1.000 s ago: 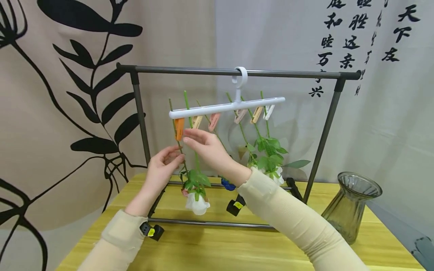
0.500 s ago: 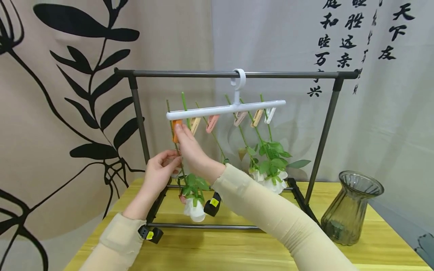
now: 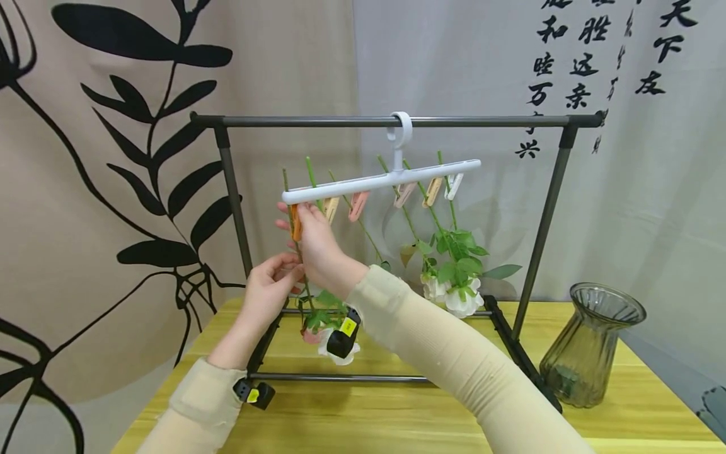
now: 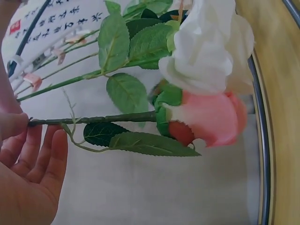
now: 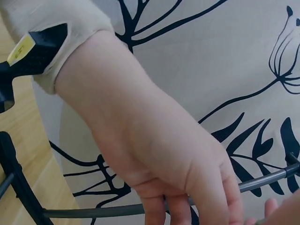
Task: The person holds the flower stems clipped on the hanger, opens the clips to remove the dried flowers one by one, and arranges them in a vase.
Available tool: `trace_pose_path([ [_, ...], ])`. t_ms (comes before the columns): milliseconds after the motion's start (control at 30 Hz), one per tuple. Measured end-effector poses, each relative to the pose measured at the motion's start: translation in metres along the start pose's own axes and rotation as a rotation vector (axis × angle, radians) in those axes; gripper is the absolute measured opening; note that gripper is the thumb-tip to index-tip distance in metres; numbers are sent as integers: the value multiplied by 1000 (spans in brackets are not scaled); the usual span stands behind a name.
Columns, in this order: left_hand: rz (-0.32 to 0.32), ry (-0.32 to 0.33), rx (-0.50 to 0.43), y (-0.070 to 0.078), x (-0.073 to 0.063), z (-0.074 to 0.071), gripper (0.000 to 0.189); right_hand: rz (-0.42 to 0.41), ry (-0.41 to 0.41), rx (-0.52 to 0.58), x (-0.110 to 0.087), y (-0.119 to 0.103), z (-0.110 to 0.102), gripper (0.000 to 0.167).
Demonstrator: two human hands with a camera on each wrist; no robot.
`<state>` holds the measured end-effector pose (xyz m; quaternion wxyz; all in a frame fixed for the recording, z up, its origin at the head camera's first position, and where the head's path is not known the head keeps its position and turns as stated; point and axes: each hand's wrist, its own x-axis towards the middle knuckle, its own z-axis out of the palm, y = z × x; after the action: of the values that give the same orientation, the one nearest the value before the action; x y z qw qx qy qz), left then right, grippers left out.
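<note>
A white clip hanger point(image 3: 363, 184) hangs tilted from a dark rack, its left end lower. My left hand point(image 3: 268, 287) pinches the dark stem of a pink rose point(image 4: 213, 117) that hangs head down at the hanger's left end. Just above, my right hand point(image 3: 324, 249) holds the orange clothespin point(image 3: 296, 226) there, thumb in front and fingertips showing past its far side. A white rose point(image 4: 201, 51) hangs beside the pink one; in the head view the right wrist camera partly covers it. The right wrist view shows the back of the hand, not the clip.
More clothespins point(image 3: 358, 205) hold stems along the hanger, with white roses point(image 3: 462, 299) on the right. The dark rack point(image 3: 527, 246) stands on a wooden table point(image 3: 351, 416). A ribbed glass vase point(image 3: 590, 353) stands at the right. Printed curtains point(image 3: 300, 69) hang behind.
My right hand has moved left and up to the orange clothespin, its fingers now reaching round behind it. My left hand stays at the stem. The orange clothespin has turned more edge-on.
</note>
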<state>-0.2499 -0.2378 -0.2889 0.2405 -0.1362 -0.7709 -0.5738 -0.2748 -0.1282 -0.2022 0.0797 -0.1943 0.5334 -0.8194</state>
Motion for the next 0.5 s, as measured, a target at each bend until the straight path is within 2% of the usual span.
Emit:
trace_pose_path([
  [167,-34,-20,20,-7,-7,0,24,-9,14,68,4,0,-3,30],
  [400,-104,-46,73,-32,-29,-8,19,-19,29,56,8,1,-4,30],
  [500,-124,-48,94,-38,-35,-13,18,-22,29,37,8,0,-4,30],
])
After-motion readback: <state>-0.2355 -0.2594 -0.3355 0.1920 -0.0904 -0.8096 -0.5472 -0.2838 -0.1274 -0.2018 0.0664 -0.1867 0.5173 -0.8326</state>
